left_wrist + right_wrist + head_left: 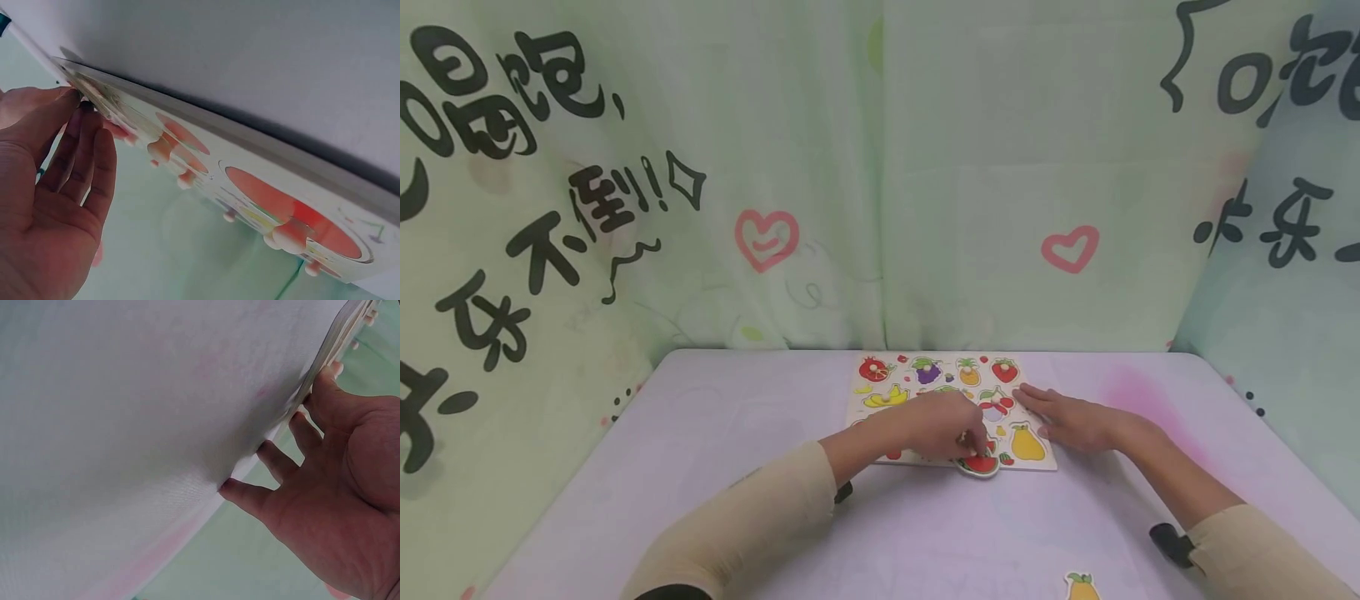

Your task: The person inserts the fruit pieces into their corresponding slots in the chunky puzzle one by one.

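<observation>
A white fruit puzzle board (1037, 466) lies on the table, its knobbed pieces showing printed fruits. My left hand (943, 425) is over its front edge and pinches a watermelon puzzle piece (979, 467) between thumb and fingers. That piece overlaps the board's front edge and sticks out a little past it. In the left wrist view the fingertips (75, 103) are close against the board's face. Against the board's right edge rests my right hand (1078, 419), its fingers spread. From the right wrist view, the right thumb (326, 381) touches the board's side and other fingertips touch the table.
A loose yellow pear-shaped piece (1082, 587) lies near the front of the white table (730, 408), cut off by the frame. On the board are a pear (1027, 443), bananas (886, 397) and a strawberry (1004, 371). A printed curtain (962, 183) hangs behind.
</observation>
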The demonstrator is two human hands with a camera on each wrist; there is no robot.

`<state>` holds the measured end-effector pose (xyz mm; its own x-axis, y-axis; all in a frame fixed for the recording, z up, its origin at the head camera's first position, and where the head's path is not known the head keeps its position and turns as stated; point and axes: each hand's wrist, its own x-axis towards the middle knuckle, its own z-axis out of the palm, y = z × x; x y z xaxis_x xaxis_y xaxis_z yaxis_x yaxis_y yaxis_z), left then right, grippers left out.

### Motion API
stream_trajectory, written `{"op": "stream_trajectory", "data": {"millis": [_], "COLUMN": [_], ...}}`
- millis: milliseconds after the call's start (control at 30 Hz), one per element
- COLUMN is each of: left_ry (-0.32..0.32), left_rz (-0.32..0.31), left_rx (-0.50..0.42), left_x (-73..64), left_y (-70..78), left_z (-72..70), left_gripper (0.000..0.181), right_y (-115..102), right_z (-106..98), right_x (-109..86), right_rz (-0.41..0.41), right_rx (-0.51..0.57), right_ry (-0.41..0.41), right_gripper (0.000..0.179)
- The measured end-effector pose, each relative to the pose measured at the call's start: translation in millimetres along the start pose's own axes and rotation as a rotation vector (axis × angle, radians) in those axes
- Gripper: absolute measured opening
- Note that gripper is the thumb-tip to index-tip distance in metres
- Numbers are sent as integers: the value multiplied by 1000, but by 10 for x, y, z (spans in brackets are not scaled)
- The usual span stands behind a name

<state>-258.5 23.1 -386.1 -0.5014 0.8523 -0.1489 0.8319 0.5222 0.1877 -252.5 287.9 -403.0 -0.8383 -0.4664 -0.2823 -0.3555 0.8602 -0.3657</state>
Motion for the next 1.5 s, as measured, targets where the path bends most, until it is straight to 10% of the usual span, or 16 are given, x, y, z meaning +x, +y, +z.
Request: {"op": "stream_trajectory", "data": {"millis": [1500], "left_ry": [32], "left_rz": [-122], "left_rx": [-44], "left_x": [150], "left_y": [-99], "left_z": [18], "left_gripper": [17], "right_y": [-18], "right_z": [-12], "right_x": [9], "right_rz": [31], "right_rx": [6], "right_ry": [-8], "right_gripper": [74]}}
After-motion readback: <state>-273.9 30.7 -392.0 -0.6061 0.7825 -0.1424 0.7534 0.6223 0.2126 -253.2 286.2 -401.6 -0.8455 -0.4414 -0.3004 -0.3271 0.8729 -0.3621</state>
